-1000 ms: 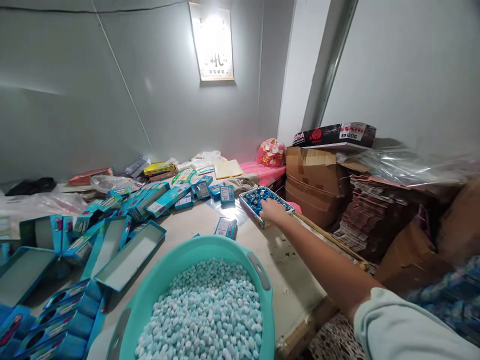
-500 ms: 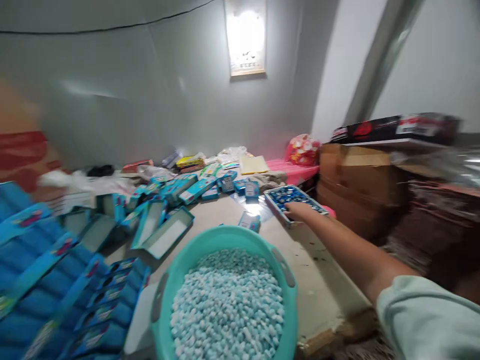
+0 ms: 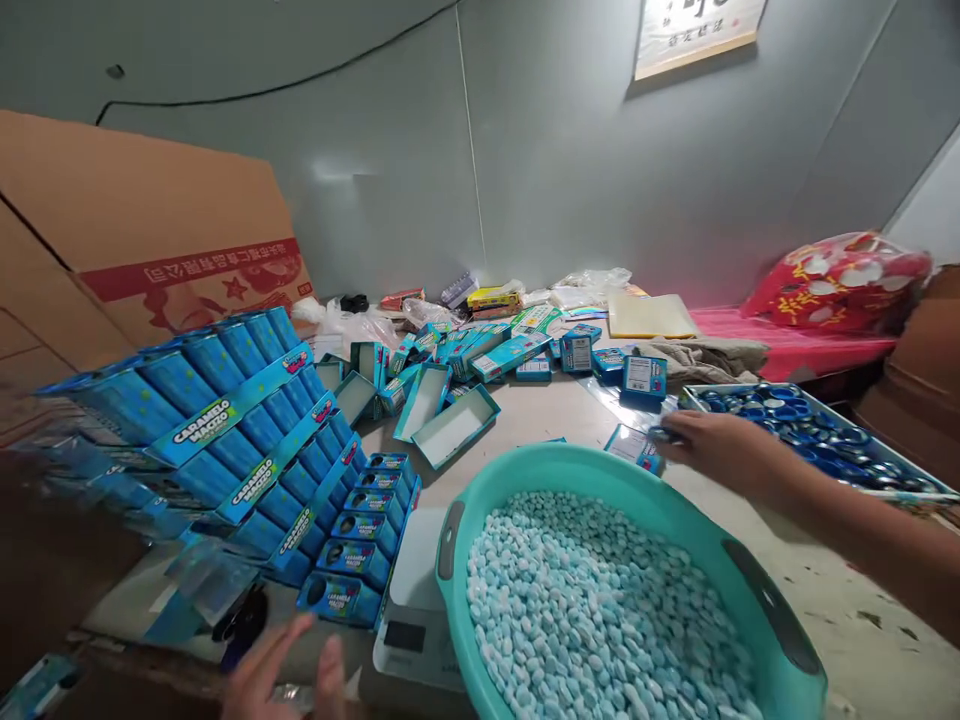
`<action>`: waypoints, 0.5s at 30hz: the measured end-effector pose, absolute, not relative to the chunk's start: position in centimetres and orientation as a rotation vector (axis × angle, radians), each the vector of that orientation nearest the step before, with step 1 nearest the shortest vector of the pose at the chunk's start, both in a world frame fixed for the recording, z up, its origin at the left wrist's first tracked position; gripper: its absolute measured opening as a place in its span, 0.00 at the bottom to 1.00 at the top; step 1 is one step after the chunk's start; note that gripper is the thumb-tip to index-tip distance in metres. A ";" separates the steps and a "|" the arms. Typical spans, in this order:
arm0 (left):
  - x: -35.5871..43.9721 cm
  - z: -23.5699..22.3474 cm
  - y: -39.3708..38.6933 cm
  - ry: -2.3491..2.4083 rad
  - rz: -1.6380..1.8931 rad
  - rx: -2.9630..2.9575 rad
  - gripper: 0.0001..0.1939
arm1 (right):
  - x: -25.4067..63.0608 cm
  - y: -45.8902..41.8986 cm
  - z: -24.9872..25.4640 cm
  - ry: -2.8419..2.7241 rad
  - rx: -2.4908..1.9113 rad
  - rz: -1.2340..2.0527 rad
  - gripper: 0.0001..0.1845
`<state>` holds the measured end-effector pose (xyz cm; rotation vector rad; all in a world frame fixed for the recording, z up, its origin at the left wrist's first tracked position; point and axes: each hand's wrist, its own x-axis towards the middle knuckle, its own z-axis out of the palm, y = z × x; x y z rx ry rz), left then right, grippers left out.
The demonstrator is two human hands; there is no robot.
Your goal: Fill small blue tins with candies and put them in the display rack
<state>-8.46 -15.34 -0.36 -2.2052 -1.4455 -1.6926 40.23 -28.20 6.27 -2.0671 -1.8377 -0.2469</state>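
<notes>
My right hand (image 3: pixel 712 450) is closed, its fingertips pinching a small shiny dark-blue piece (image 3: pixel 663 434), partly hidden. It hovers beyond a turquoise basin (image 3: pixel 450 610) filled with pale blue and white candies (image 3: pixel 592 600). Right of the hand lies a shallow tray (image 3: pixel 697 398) of similar shiny blue pieces (image 3: pixel 799 420). At the bottom edge, my left hand (image 3: pixel 274 675) is open, thumb and fingers apart, slightly blurred. Nearest to it are small blue candy boxes (image 3: pixel 341 598) in a display carton and a white scale (image 3: pixel 412 655) with a dark display.
Display cartons (image 3: pixel 217 420) of blue packs stack at the left, before a large cardboard box (image 3: pixel 150 210). Empty turquoise trays (image 3: pixel 456 425) and small blue boxes (image 3: pixel 643 376) lie scattered at the back. A red patterned bag (image 3: pixel 832 285) rests on pink cloth at the right.
The view has swung left. My right hand has left the tray of shiny blue pieces and come toward the basin, a piece at its fingertips. My left hand has come into view.
</notes>
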 end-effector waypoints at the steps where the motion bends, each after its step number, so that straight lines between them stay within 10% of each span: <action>1: -7.2 0.9 -16.0 -1.281 -1.683 -2.449 0.12 | 36.7 -27.1 6.9 -1.915 -2.019 -0.176 0.08; 7: -0.8 4.4 -18.6 -1.125 -1.659 -3.178 0.12 | 18.0 -22.1 7.2 -2.173 -1.475 0.582 0.08; 15: -3.9 1.1 -18.5 -1.564 -1.549 -3.182 0.10 | 16.2 -21.0 4.0 -2.127 -1.449 0.846 0.15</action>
